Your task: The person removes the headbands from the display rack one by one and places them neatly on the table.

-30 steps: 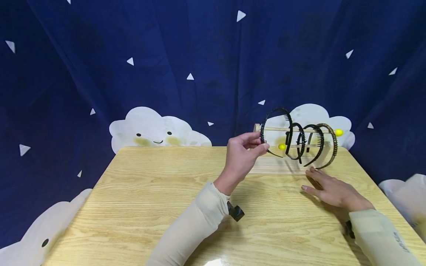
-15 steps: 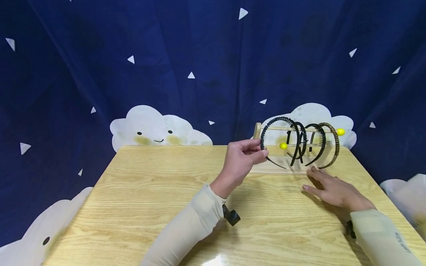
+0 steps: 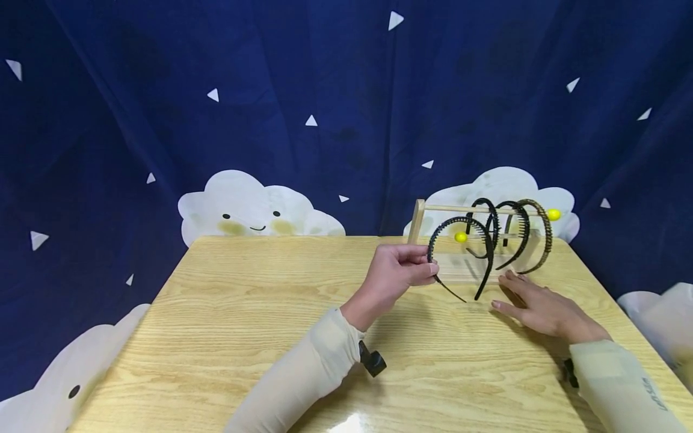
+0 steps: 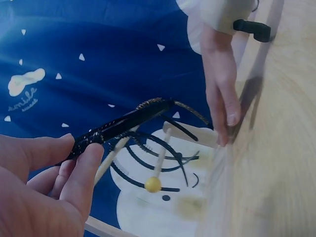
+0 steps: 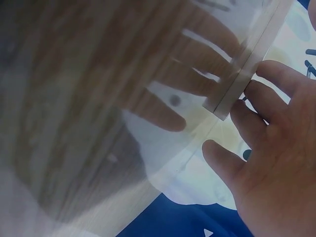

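My left hand point(image 3: 400, 269) pinches one side of a black toothed headband point(image 3: 489, 260) between thumb and fingers. Its arch points up and its two ends hang down, in front of a wooden stand point(image 3: 415, 222). In the left wrist view the headband point(image 4: 136, 118) shows nearly edge-on. Two black headbands point(image 3: 495, 224) and a brown patterned headband point(image 3: 549, 237) hang on the stand's upper rod. My right hand point(image 3: 544, 310), fingers extended, has its fingertips at the front of the stand's base. The right wrist view shows this hand point(image 5: 276, 133) against the base's edge point(image 5: 237, 74).
Yellow balls cap the upper rod point(image 3: 553, 214) and the lower rod point(image 3: 461, 237). The stand is near the back edge of a wood-grain table point(image 3: 243, 319). Behind hangs a dark blue curtain point(image 3: 346, 72) with white triangles and clouds.
My left hand has brought the black headband down from the height of the upper rod to lower in front of the stand. The right hand has stayed in place.
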{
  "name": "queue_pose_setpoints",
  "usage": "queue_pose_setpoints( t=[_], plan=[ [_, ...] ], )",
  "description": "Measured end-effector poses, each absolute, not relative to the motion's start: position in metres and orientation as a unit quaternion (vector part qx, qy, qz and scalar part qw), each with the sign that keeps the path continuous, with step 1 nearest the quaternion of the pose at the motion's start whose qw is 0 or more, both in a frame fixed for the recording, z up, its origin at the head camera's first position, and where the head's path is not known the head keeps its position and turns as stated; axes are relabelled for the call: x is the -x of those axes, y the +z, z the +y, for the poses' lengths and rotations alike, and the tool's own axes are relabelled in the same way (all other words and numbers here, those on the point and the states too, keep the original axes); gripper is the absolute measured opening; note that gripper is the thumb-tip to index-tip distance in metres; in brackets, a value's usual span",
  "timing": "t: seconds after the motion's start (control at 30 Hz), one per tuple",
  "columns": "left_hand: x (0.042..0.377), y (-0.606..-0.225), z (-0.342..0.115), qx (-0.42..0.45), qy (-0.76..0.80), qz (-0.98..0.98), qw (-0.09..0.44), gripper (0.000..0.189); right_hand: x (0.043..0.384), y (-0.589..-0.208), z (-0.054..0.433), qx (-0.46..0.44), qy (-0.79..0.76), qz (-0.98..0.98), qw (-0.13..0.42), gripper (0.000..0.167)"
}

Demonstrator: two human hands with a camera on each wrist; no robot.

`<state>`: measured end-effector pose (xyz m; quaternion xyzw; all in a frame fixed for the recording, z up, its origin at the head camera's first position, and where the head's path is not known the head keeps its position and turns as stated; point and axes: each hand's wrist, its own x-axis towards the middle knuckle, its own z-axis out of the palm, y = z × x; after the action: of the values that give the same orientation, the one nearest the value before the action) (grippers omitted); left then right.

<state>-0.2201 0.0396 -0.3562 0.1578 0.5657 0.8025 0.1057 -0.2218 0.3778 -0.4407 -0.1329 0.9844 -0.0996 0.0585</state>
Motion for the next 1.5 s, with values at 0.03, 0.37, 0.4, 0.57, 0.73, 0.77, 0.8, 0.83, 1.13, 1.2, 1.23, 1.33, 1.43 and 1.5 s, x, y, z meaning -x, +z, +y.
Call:
queue_pose_setpoints(
  t=[0.03,0.37,0.4,0.57,0.73,0.77,0.8,0.83,1.13,1.2,1.23,1.33,1.43,1.5],
  plan=[
    [0.220,-0.358,0.039,-0.154,0.804,0.562,0.114,0.035,0.222,-0.441,0.378,0.133,-0.100,0.984,0.058,0.087],
    [0.221,-0.373,0.039,-0.111,0.813,0.546,0.169,0.035,0.221,-0.442,0.376,0.127,-0.101,0.985,0.063,0.088],
    [0.221,-0.374,0.040,-0.107,0.813,0.546,0.172,0.034,0.221,-0.442,0.376,0.126,-0.102,0.985,0.064,0.089],
    [0.221,-0.380,0.044,-0.091,0.813,0.545,0.186,0.028,0.219,-0.441,0.376,0.127,-0.104,0.984,0.062,0.089],
    [0.219,-0.388,0.049,-0.081,0.808,0.551,0.192,0.027,0.219,-0.442,0.377,0.132,-0.106,0.984,0.056,0.087],
    [0.219,-0.390,0.050,-0.080,0.807,0.552,0.192,0.026,0.220,-0.443,0.378,0.134,-0.106,0.984,0.053,0.086],
    [0.218,-0.392,0.051,-0.077,0.808,0.552,0.194,0.026,0.220,-0.443,0.378,0.137,-0.108,0.983,0.051,0.085],
    [0.218,-0.393,0.052,-0.075,0.807,0.551,0.197,0.026,0.220,-0.443,0.379,0.140,-0.108,0.983,0.049,0.084],
    [0.214,-0.406,0.056,-0.054,0.800,0.559,0.211,0.025,0.219,-0.436,0.377,0.145,-0.107,0.982,0.052,0.082],
    [0.214,-0.409,0.057,-0.050,0.799,0.561,0.211,0.025,0.219,-0.435,0.377,0.145,-0.108,0.982,0.052,0.083],
    [0.214,-0.411,0.058,-0.048,0.799,0.561,0.211,0.025,0.219,-0.435,0.377,0.145,-0.108,0.982,0.053,0.083],
    [0.215,-0.415,0.060,-0.044,0.801,0.558,0.213,0.025,0.219,-0.435,0.378,0.144,-0.108,0.982,0.056,0.083],
    [0.216,-0.418,0.061,-0.042,0.802,0.556,0.213,0.024,0.220,-0.437,0.379,0.143,-0.109,0.982,0.058,0.082],
    [0.216,-0.421,0.062,-0.043,0.800,0.559,0.212,0.025,0.220,-0.437,0.379,0.141,-0.110,0.982,0.058,0.083]
  ],
)
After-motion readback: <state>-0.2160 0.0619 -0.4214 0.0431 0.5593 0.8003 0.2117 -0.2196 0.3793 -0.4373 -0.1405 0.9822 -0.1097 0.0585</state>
